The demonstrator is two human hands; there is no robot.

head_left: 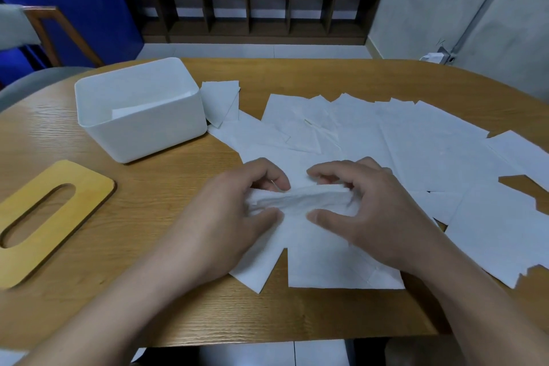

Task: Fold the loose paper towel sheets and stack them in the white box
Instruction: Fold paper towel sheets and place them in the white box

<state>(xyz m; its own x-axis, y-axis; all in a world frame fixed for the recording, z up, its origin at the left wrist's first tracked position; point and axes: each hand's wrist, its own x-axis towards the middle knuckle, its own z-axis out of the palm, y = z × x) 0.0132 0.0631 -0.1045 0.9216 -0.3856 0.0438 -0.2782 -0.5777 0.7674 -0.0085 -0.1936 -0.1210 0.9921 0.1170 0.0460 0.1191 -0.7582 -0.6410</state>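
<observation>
Near the middle of the wooden table (pixel 184 315), the left hand (pixel 234 211) and right hand (pixel 365 211) both pinch 1 paper towel sheet (pixel 297 200) between thumb and curled fingers, bunching it into a soft ridge. It looks feather-light, limp and easily torn, so it probably folds best when held at its edges and corners. More loose sheets (pixel 401 140) overlap toward the table's right edge. The white box (pixel 142 134) stands toward the far left edge, holding some folded paper.

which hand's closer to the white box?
Left. The left hand is just right of and nearer the camera than the white box; the right hand sits further right.
</observation>
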